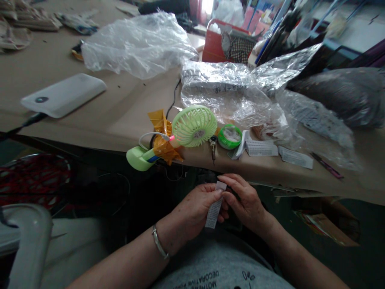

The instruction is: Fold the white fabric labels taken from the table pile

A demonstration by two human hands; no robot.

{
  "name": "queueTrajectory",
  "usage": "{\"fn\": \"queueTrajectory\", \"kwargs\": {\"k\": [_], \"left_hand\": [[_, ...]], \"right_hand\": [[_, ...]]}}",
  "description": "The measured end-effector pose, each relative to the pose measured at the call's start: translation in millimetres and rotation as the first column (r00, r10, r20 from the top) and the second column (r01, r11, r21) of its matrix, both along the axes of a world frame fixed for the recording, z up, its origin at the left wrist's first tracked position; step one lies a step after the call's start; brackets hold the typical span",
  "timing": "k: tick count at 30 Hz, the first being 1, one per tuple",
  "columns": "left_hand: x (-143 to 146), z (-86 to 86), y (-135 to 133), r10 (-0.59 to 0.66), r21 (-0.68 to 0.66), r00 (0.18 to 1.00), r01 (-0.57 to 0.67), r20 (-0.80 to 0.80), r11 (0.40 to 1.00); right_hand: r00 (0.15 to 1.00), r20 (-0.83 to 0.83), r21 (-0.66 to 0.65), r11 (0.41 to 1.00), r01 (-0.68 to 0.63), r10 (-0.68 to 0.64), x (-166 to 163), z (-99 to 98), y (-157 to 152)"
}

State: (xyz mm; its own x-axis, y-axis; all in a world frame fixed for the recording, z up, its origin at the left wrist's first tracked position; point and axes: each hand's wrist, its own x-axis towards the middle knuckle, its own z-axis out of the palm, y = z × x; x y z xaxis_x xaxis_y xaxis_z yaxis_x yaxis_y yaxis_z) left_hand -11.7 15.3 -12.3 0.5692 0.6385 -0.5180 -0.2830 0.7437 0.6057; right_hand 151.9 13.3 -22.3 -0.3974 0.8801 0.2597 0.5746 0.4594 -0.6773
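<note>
Between both hands, just off the table's front edge, is a small white printed label strip [213,214] with fine lines of text. My left hand [197,208] pinches it between thumb and fingers, and a metal bangle circles that wrist. At the strip's upper end, my right hand [242,200] has its thumb and fingertips closed on the strip's edge. On the table edge beyond lie stacks of similar labels [261,148], with more labels [296,157] to their right. Left of the stacks is a green round tub [229,137] with whitish contents.
A green fan [195,126] is fixed with orange tape [167,149] at the table edge, a small screwdriver-like tool [213,149] beside it. Clear plastic bags [135,44] and a white power bank [63,95] lie on the table. Purple-handled snips [327,165] rest at right.
</note>
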Motion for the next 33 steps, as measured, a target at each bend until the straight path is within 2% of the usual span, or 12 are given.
{"fn": "queueTrajectory", "kwargs": {"k": [3,6,9,12,18,23,27,33], "left_hand": [[-1,-1.8,0,-0.002,-0.002,1.000,0.002,0.008,1.000],[-1,-3.5,0,0.019,0.015,1.000,-0.019,0.007,1.000],[-1,-2.5,0,0.051,0.060,0.998,-0.048,-0.048,0.997],[0,1.6,0,0.083,0.111,0.989,-0.069,-0.126,0.991],[-1,7.7,1,0.119,0.218,0.957,-0.061,-0.265,0.974],[-3,4.8,4,0.178,0.303,0.942,-0.089,-0.283,0.949],[-7,5.6,10,0.286,0.454,0.895,-0.109,-0.342,0.884],[-13,8.5,17,0.430,0.647,0.796,-0.063,-0.427,0.760]], "right_hand": [[0.999,-0.047,-0.062,0.998,0.004,-0.007,-2,1.1,-1],[0.973,-0.178,-0.214,0.971,0.109,-0.149,-4,1.2,0],[0.897,-0.340,-0.462,0.881,0.102,-0.282,-8,0.8,4],[0.827,-0.458,-0.590,0.807,-0.008,-0.326,-13,0.3,9],[0.774,-0.514,-0.628,0.777,-0.046,-0.370,-20,-1.4,14],[0.744,-0.545,-0.650,0.756,-0.082,-0.387,-26,-1.6,19],[0.734,-0.568,-0.595,0.802,-0.054,-0.372,-28,1.4,26],[0.790,-0.502,-0.537,0.843,0.033,-0.352,-28,7.7,33]]}}
